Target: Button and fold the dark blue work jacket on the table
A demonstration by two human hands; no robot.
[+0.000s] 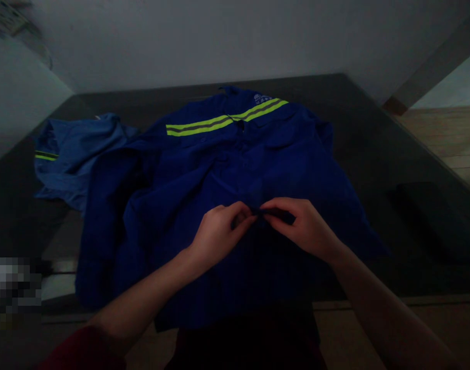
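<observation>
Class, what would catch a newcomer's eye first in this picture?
The bright stripe across the chest of the jacket stands out against dark blue. Below, the left hand and right hand pinch the jacket's front. A paler garment lies left of the jacket.

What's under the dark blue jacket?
The jacket lies on the dark tabletop, which shows on both sides. Anything else beneath is covered and can't be seen.

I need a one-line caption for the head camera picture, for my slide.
Left hand and right hand pinch the front of a blue garment on a dark table.
</observation>
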